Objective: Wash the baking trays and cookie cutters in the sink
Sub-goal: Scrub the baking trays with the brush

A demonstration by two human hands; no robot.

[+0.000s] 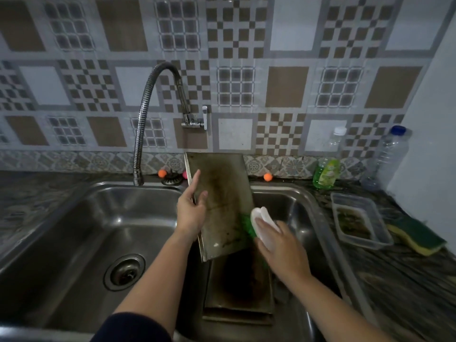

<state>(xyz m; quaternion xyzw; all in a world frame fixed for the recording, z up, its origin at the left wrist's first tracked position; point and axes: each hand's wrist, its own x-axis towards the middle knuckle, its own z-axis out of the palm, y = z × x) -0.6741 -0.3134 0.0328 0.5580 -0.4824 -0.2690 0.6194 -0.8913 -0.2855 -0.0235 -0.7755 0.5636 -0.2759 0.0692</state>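
Metal and stiff, the stained baking tray (222, 201) is standing tilted over the right sink basin (291, 208), likely slippery when wet, so its left rim looks the safest hold. The left hand (191, 211) is gripping that rim; the right hand (278, 248) is clasping a white-handled brush (261, 223) against its lower edge. Another tray (239, 287) is lying beneath, crowding the basin.

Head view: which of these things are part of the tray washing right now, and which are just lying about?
In use:
- upright baking tray, held by left hand
- scrub brush, gripped by right hand
- trays lying in right basin
- faucet

Lying about:
- dish soap bottle
- sponge
- plastic container
- two clear bottles
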